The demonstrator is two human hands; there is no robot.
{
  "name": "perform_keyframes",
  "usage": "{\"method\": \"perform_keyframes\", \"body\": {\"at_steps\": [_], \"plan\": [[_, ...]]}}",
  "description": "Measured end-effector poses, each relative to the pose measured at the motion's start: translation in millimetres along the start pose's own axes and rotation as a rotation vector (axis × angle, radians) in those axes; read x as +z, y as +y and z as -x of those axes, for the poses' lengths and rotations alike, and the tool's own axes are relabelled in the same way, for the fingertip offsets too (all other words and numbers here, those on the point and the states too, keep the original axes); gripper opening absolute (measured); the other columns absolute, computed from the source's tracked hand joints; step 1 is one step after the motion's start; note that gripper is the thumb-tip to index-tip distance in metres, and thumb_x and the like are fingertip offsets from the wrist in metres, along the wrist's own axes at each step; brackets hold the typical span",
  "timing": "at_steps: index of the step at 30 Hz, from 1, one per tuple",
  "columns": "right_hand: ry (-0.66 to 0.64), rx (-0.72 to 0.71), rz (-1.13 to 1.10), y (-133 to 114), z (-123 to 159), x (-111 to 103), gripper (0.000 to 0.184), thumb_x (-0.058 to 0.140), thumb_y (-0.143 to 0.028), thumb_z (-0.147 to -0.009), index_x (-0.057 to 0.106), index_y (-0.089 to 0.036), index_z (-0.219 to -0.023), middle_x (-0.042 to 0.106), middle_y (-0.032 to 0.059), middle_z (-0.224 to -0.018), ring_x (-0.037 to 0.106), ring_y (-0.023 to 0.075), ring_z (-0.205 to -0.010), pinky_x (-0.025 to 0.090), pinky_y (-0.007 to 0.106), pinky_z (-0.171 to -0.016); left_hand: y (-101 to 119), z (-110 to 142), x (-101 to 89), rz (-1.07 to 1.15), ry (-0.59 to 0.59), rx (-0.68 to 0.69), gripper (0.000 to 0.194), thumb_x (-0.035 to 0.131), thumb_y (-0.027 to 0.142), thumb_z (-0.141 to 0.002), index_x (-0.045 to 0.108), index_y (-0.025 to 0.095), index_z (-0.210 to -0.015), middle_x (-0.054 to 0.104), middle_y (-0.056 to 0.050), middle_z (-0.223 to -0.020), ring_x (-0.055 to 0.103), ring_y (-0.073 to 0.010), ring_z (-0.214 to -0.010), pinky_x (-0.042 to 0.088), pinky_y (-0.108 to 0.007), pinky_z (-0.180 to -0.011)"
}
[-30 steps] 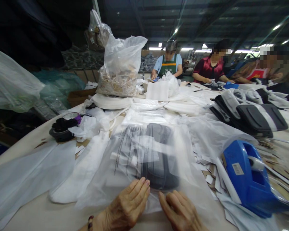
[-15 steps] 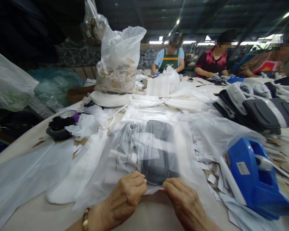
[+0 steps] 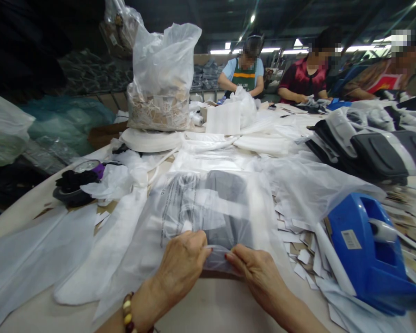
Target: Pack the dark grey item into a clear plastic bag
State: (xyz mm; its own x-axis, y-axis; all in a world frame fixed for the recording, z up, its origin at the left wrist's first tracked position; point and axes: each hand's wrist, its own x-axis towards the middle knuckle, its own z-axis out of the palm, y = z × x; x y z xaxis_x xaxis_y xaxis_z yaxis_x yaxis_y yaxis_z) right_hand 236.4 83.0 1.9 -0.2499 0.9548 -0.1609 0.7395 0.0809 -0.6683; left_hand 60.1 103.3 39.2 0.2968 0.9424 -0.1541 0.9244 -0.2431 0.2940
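- The left hand (image 3: 180, 263) and right hand (image 3: 256, 273) are nearly closed, each pinching the near edge of a clear plastic bag (image 3: 208, 208) between thumb and fingers, with a small fold of film between them.
- A beaded bracelet (image 3: 127, 312) circles the left wrist.
- The bag lies flat on the surface (image 3: 211, 305), with a dark padded piece (image 3: 225, 217) inside, just above the hands.
- Risk: the thin film could slip from either pinch or tear if pulled unevenly, and the padded piece could snag it.
- A blue tape dispenser (image 3: 364, 245) sits right of the bag, on paper scraps (image 3: 294, 240); a careless elbow could knock it.
- Beyond stand a full bag of scraps (image 3: 159, 92) and dark cases (image 3: 377, 152).
- Co-workers (image 3: 308, 78) work farther along.
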Motion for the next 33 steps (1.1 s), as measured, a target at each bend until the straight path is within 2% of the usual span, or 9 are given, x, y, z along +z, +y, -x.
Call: {"method": "perform_keyframes", "body": {"at_steps": [6,14,16,19,21,25,28,30,33], "plan": [[-0.011,0.02,-0.001,2,-2,-3,0.033,0.043,-0.037,-0.09,0.051,-0.019,-0.063,0.049,-0.0041,-0.055,0.045,0.0102,-0.053,0.026,0.022,-0.052,4,-11,-9.9,-0.149,-0.141,-0.07,0.015,0.046,0.024,-0.088,0.057,0.017,-0.081,0.065,-0.005,-0.072,0.062,-0.0235,-0.074,0.032,-0.03,-0.058],[-0.131,-0.147,0.292,31,30,-48,0.015,0.07,-0.016,-0.07,0.055,-0.019,-0.07,0.061,-0.0025,-0.076,0.054,0.0169,-0.076,0.032,0.03,-0.072,6,-15,-10.2,-0.122,-0.186,-0.165,0.014,0.049,0.025,-0.087,0.055,0.019,-0.077,0.063,-0.001,-0.07,0.06,-0.0183,-0.073,0.027,-0.028,-0.058],[-0.072,-0.265,0.362,41,37,-55,0.015,0.061,-0.011,-0.076,0.053,-0.018,-0.067,0.06,-0.0014,-0.071,0.053,0.0151,-0.07,0.033,0.029,-0.07,6,-15,-9.3,-0.111,-0.193,-0.172,0.015,0.048,0.024,-0.088,0.053,0.019,-0.074,0.062,-0.001,-0.067,0.059,-0.018,-0.072,0.027,-0.028,-0.058],[0.183,-0.475,0.442,56,43,-59,0.023,0.045,-0.012,-0.088,0.049,-0.017,-0.066,0.054,-0.0004,-0.06,0.048,0.0134,-0.057,0.033,0.027,-0.06,5,-16,-6.6,-0.089,-0.188,-0.181,0.018,0.047,0.024,-0.089,0.05,0.019,-0.071,0.059,0.001,-0.064,0.058,-0.0172,-0.069,0.026,-0.027,-0.058],[0.353,-0.501,0.498,66,46,-60,0.03,0.037,-0.017,-0.092,0.048,-0.018,-0.065,0.051,0.0,-0.056,0.046,0.0138,-0.053,0.032,0.027,-0.056,4,-18,-4.3,-0.083,-0.171,-0.178,0.019,0.045,0.025,-0.09,0.048,0.019,-0.072,0.058,0.001,-0.064,0.058,-0.0168,-0.068,0.027,-0.027,-0.059],[0.556,-0.365,0.509,81,52,-66,0.029,0.036,-0.029,-0.095,0.054,-0.018,-0.074,0.056,0.0017,-0.062,0.053,0.0153,-0.058,0.036,0.027,-0.058,5,-19,-1.7,-0.083,-0.179,-0.183,0.021,0.043,0.025,-0.091,0.045,0.02,-0.07,0.057,0.002,-0.063,0.056,-0.0164,-0.067,0.027,-0.027,-0.059],[0.752,-0.178,0.34,87,55,-70,0.027,0.038,-0.036,-0.094,0.056,-0.019,-0.083,0.06,0.0008,-0.068,0.057,0.0139,-0.062,0.039,0.025,-0.061,6,-19,-2.0,-0.099,-0.199,-0.196,0.022,0.039,0.024,-0.091,0.044,0.02,-0.071,0.057,0.002,-0.064,0.056,-0.0166,-0.066,0.027,-0.027,-0.06],[0.709,0.021,0.175,85,53,-70,0.035,0.036,-0.044,-0.092,0.056,-0.02,-0.075,0.056,-0.0011,-0.062,0.054,0.0133,-0.058,0.039,0.024,-0.058,6,-18,-2.3,-0.105,-0.212,-0.198,0.021,0.037,0.024,-0.092,0.044,0.02,-0.072,0.057,0.001,-0.065,0.056,-0.0165,-0.067,0.028,-0.027,-0.061],[0.455,0.229,-0.004,79,39,-68,0.043,0.036,-0.055,-0.088,0.054,-0.021,-0.068,0.053,-0.0014,-0.06,0.052,0.0141,-0.058,0.037,0.025,-0.058,6,-17,-1.7,-0.095,-0.218,-0.199,0.022,0.036,0.023,-0.092,0.042,0.021,-0.071,0.058,0.001,-0.067,0.057,-0.0162,-0.069,0.028,-0.027,-0.062]]}}
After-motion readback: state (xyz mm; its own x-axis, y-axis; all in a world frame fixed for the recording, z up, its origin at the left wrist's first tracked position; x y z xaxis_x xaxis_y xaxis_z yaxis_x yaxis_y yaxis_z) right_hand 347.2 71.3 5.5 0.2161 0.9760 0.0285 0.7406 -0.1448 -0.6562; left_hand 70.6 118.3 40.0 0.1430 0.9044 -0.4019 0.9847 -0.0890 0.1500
